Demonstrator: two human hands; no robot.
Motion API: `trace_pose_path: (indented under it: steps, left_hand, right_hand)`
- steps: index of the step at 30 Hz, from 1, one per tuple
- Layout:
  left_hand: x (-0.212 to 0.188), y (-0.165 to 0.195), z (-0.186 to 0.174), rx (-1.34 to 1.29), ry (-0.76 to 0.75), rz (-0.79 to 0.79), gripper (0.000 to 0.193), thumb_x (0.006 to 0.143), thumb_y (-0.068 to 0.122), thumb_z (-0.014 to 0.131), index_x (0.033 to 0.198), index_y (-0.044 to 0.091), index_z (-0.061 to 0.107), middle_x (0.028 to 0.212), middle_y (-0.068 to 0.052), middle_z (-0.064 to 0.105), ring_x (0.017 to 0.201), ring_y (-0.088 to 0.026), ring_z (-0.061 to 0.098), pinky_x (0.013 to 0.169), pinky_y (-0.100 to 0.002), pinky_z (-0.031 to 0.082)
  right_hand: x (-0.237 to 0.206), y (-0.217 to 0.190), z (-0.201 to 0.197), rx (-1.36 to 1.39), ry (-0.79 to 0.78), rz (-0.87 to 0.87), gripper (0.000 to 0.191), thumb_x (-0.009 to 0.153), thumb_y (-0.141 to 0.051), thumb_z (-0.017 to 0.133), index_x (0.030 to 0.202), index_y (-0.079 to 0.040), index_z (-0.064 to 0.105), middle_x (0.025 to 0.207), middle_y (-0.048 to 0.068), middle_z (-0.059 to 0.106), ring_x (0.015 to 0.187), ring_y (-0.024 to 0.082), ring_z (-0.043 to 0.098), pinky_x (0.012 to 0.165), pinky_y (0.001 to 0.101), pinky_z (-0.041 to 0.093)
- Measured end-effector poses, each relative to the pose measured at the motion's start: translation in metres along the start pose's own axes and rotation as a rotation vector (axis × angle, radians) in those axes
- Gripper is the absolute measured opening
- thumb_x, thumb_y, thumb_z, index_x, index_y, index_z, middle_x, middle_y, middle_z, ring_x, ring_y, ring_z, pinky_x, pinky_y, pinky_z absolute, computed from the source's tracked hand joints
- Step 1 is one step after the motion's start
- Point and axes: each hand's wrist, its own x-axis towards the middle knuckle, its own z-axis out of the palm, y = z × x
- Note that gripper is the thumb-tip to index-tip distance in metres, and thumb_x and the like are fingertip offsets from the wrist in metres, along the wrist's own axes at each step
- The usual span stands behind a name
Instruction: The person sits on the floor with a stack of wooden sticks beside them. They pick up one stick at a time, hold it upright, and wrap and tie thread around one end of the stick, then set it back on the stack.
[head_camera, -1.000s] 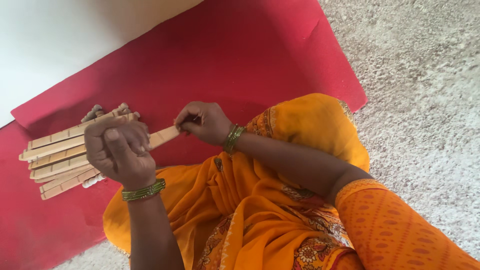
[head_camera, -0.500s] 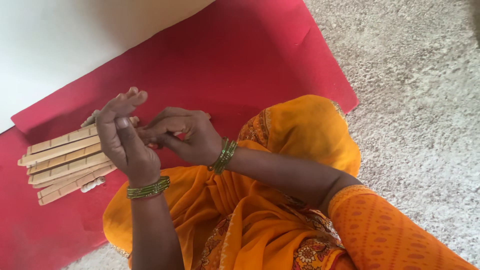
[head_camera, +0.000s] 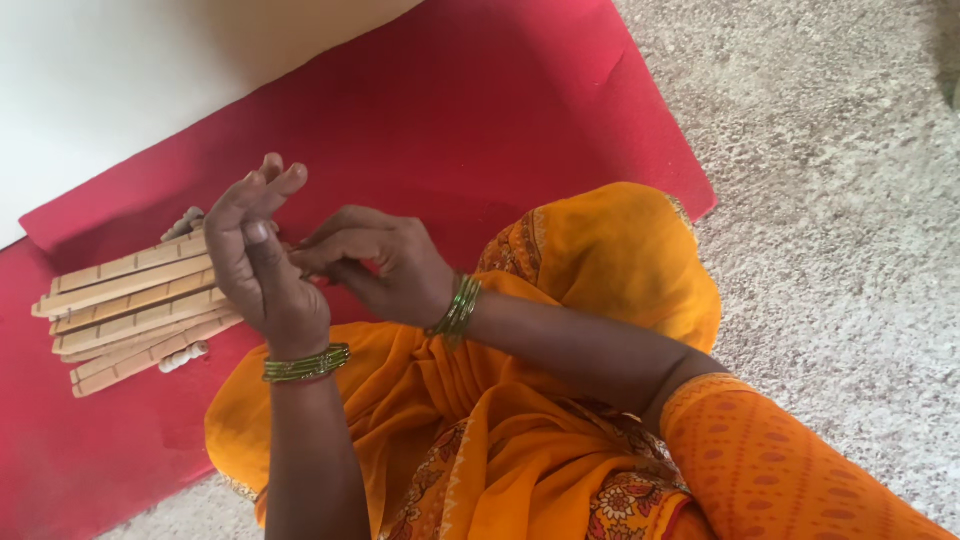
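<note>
Judging from the posture of both hands, a fingertip stage of the work is taken to be in hand, carried out just above the lap. The left hand (head_camera: 262, 268) is held up with its fingers extended and loosely parted, the thumb laid across the palm; nothing is seen gripped in it. The right hand (head_camera: 385, 265) is brought against it from three o'clock, fingertips drawn together in a pinch at the left palm. Whether anything is held in that pinch cannot be told, since the spot is hidden by the fingers.

The stack of pale flat wooden slats (head_camera: 130, 305) is found at nine o'clock of the hands, lying on the red rectangular floor mat (head_camera: 450, 120), partly covered by the left hand in this view and not seen to be grasped. A small whitish knobbly piece (head_camera: 185, 356) is noted at the stack's six o'clock edge.

Thin green bangles (head_camera: 305, 363) are worn on both wrists, and orange patterned cloth (head_camera: 600, 260) is draped over the knee at four o'clock.

Any further move is judged to call for fine fingertip control, and a short reach towards nine o'clock if a slat is wanted.
</note>
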Motion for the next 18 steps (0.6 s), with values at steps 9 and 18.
trace_pose_path:
  steps: [9,18]
  left_hand:
    - [-0.001,-0.003,-0.007,-0.004,0.035,-0.022,0.031,0.121,0.030,0.039,0.140,0.009,0.051,0.121,-0.018,0.073,0.136,-0.023,0.061,0.122,-0.037,0.043]
    - [0.000,-0.004,-0.005,-0.021,0.021,0.027,0.028,0.121,0.027,0.038,0.139,0.008,0.050,0.123,-0.016,0.071,0.134,-0.022,0.062,0.121,-0.034,0.045]
  right_hand:
    - [-0.003,0.074,-0.011,-0.060,0.002,0.409,0.013,0.090,0.002,0.073,0.097,-0.008,0.077,0.092,0.005,0.076,0.075,0.012,0.075,0.063,0.0237,0.065]
    - [0.008,0.017,0.002,0.029,-0.036,0.028,0.019,0.091,0.005,0.071,0.105,-0.009,0.075,0.107,0.004,0.073,0.094,0.013,0.076,0.081,0.0234,0.068]
